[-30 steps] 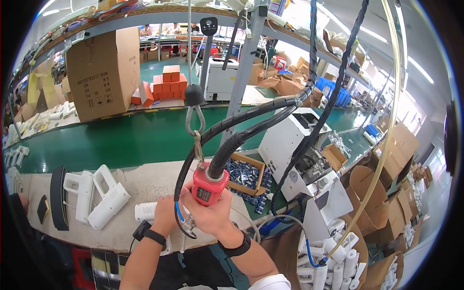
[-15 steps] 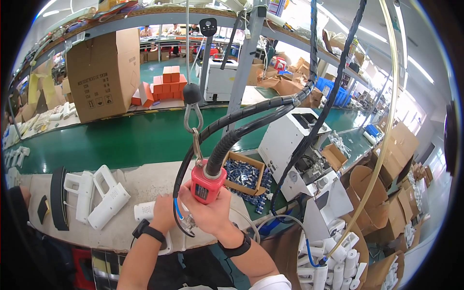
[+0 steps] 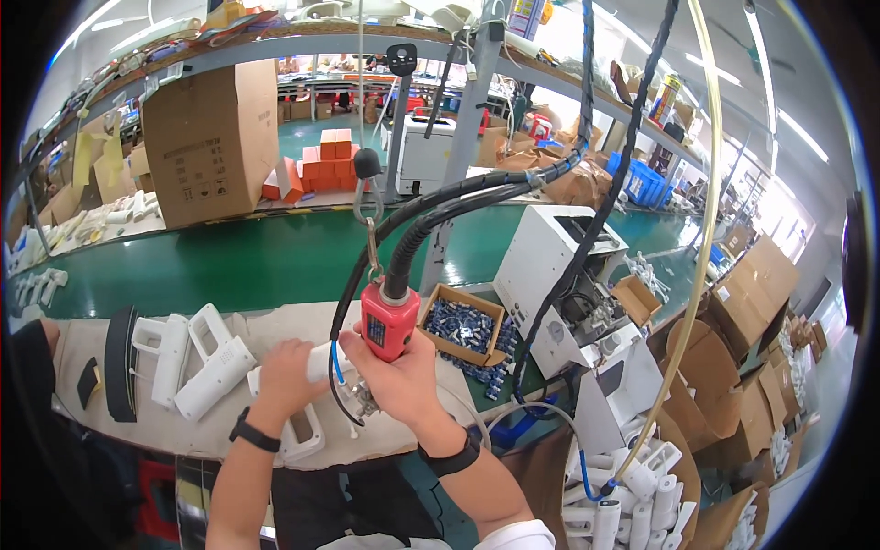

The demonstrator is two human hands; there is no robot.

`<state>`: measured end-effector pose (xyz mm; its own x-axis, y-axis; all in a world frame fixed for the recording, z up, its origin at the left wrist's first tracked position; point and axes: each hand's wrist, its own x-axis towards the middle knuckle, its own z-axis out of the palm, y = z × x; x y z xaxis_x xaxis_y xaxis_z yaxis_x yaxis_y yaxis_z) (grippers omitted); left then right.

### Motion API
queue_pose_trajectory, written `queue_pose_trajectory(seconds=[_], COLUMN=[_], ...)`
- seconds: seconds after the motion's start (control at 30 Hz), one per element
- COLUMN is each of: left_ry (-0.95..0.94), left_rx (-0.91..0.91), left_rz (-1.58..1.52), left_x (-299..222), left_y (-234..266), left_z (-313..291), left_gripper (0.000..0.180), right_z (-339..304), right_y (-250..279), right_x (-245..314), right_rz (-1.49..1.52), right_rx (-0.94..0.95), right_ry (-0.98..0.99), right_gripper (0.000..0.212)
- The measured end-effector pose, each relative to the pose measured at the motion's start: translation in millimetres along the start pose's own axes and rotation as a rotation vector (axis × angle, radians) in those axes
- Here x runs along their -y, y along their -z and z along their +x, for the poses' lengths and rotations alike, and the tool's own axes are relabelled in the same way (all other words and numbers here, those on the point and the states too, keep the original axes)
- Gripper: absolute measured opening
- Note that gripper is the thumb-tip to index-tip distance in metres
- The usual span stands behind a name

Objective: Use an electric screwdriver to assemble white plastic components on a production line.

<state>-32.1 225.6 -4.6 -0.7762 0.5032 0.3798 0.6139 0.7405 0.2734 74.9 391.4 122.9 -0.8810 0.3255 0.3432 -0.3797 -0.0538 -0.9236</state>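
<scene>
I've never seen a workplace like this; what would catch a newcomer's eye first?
Probably the red tool near the middle, gripped in the right hand. Behind it, a glossy green surface stretches across the view. At lower right, white parts lie heaped in an open carton.

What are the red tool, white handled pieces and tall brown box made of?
Red tool: smooth, perhaps plastic or painted metal; its even colour leaves both open.
White handled pieces: likely moulded satin plastic, by rounded edges and soft shine.
Tall brown box: likely matte cardboard, from its flat, folded panels.
</scene>
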Motion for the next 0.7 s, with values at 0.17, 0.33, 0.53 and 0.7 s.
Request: queue_pose_trajectory(seconds=[0.17,0.33,0.53,0.7], left_ry=[0.028,0.159,0.206,0.118], left_rx=[0.057,0.355,0.391,0.422], left_rz=[0.1,0.079,-0.022,-0.056], left_x=[24.3,46.9,41.6,35.1], left_y=[38.1,27.8,14.1,10.3], left_z=[-27.5,-16.9,-10.2,-7.2], left_gripper=[0.073,0.08,0.081,0.084], right_z=[-3.6,-3.5,3.8,24.1], right_y=[-2.4,-11.5,-1.6,-13.6], right_x=[-2.3,-8.0,-7.9,-9.8], right_rz=[0.001,-0.003,-0.025,-0.001], right_rx=[0.009,-0.045,-0.061,-0.107], right_ry=[0.036,0.077,0.109,0.226], right_gripper=[0.016,0.013,0.009,0.009])
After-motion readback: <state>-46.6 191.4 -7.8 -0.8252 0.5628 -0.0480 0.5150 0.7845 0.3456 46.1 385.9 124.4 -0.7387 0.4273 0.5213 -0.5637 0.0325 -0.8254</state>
